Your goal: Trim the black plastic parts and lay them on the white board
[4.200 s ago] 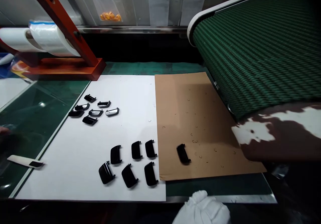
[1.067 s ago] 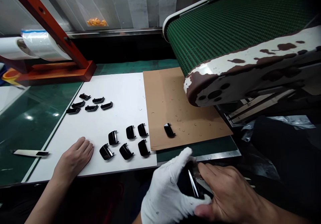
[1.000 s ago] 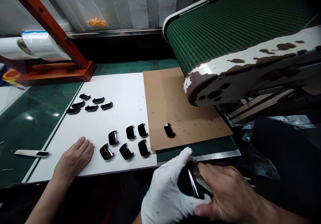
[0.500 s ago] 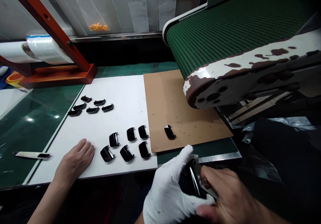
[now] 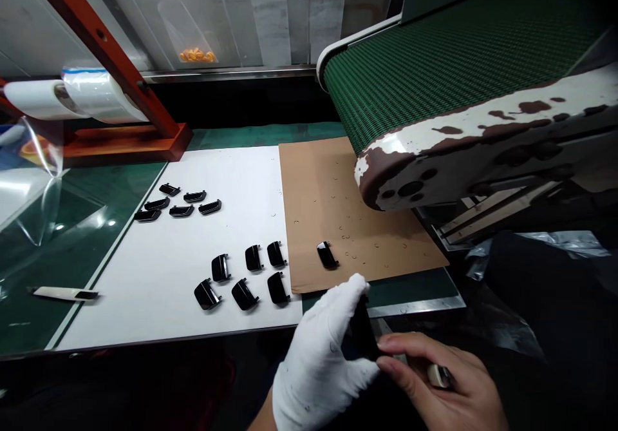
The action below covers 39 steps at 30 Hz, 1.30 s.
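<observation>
My left hand [image 5: 323, 354], in a white glove, grips a glossy black plastic part [image 5: 361, 331] between thumb and fingers at the bottom of the view. Beside it, my bare right hand [image 5: 444, 379] is closed around a pale-handled knife [image 5: 439, 375], whose dark butt end sticks out of the palm. The right thumb and index fingertip pinch together at the part's right edge; whether they grip a trimming there I cannot tell. On the brown cardboard [image 5: 309, 186] just ahead lies a similar black part [image 5: 327, 255], with small curled shavings scattered about.
Several black parts [image 5: 245, 294] lie on the white board [image 5: 241, 180] in two groups. A pale cutter [image 5: 62, 294] rests at the left. Clear plastic film [image 5: 41, 192] hangs near the roll stand [image 5: 130, 142]. The green conveyor [image 5: 434, 70] overhangs the cardboard at right.
My right hand has drawn its fingertips together at the part's edge, and the knife handle now shows in its palm. Another person's hand has left the white board; clear film has appeared at left.
</observation>
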Each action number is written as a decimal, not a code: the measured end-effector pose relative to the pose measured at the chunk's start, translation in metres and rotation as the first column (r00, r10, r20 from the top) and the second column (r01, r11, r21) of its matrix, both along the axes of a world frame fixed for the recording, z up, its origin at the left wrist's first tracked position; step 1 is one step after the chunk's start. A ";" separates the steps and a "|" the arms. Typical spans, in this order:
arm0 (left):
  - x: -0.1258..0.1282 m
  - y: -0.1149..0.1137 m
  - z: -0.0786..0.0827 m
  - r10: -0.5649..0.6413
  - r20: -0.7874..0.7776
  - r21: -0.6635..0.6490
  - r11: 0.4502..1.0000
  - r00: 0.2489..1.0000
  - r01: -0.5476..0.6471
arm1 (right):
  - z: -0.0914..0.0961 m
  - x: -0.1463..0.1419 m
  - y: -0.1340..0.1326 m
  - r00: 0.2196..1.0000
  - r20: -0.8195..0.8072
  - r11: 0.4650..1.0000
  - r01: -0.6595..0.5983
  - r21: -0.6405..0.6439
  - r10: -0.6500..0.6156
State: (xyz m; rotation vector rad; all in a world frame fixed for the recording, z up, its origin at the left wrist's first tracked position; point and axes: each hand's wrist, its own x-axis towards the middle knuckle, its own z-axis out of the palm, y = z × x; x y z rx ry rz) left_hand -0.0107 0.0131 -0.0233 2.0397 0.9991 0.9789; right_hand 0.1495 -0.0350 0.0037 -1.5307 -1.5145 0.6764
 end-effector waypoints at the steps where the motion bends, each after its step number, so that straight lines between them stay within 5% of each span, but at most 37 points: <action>1: -0.002 0.002 0.002 0.009 -0.015 0.012 1.000 1.000 -0.009 | -0.002 0.001 0.001 0.999 -0.046 0.999 0.009 -0.041 -0.010; 4: -0.007 0.004 0.006 0.039 0.025 -0.007 0.999 0.999 -0.039 | -0.014 0.000 0.001 0.946 -0.316 0.984 0.014 -0.178 -0.071; 7: -0.005 0.001 0.007 0.085 0.096 -0.081 0.994 0.992 -0.077 | -0.031 -0.004 -0.002 0.753 -0.633 0.950 -0.031 -0.310 -0.182; 9: -0.003 -0.001 0.006 0.098 0.128 -0.120 0.989 0.987 -0.082 | -0.040 -0.007 -0.004 0.650 -0.727 0.935 -0.071 -0.349 -0.221; 11: -0.003 -0.002 0.005 0.098 0.146 -0.134 0.988 0.984 -0.078 | -0.044 -0.007 -0.005 0.651 -0.720 0.934 -0.047 -0.354 -0.240; 17: -0.006 0.002 0.008 0.043 0.053 -0.067 0.997 0.998 -0.040 | -0.031 0.003 -0.003 0.884 -0.446 0.976 0.047 -0.214 -0.141; 25: -0.011 0.012 0.012 -0.125 -0.082 0.060 0.990 0.989 0.130 | -0.010 0.009 0.004 0.978 -0.174 0.989 -0.125 -0.073 0.111; 28: -0.011 0.011 0.010 -0.137 -0.040 0.034 0.990 0.990 0.139 | -0.006 0.016 0.003 0.982 -0.025 0.979 -0.190 -0.068 0.189; 32: -0.009 0.006 0.008 -0.075 0.117 -0.129 0.988 0.990 0.090 | 0.002 0.020 0.007 0.971 0.204 0.990 -0.106 -0.097 0.124; 39: -0.004 0.001 0.008 -0.049 0.350 -0.238 0.961 0.935 0.139 | 0.020 0.010 0.025 0.805 0.546 0.958 -0.285 0.013 0.232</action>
